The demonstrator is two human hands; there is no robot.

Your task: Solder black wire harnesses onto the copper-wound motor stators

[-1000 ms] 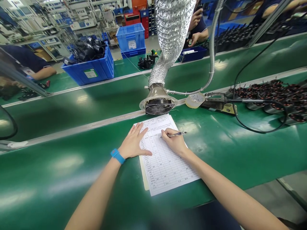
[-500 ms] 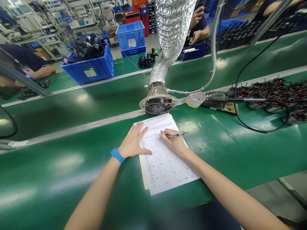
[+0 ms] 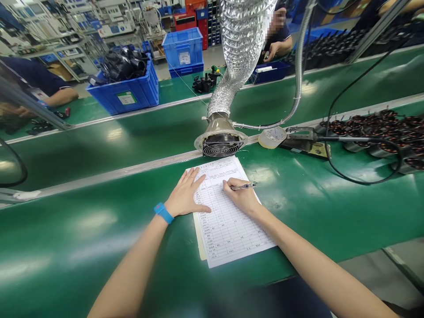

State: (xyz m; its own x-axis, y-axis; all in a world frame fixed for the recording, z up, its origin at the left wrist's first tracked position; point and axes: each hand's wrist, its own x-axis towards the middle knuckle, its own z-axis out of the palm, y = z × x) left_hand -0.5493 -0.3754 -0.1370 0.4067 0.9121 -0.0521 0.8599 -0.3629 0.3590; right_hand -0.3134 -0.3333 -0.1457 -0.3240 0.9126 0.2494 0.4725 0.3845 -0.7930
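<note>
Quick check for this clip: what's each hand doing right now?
Left hand: open, flat on the printed form, fingers spread.
Right hand: closed, holding a pen against the form.

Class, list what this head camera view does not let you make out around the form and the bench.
Writing on the form: too small to read in the head view.
Pen tip: hidden by the right hand.
Form under the left hand: covered by that hand.
Wire coils: cut off by the view's right edge.
</note>
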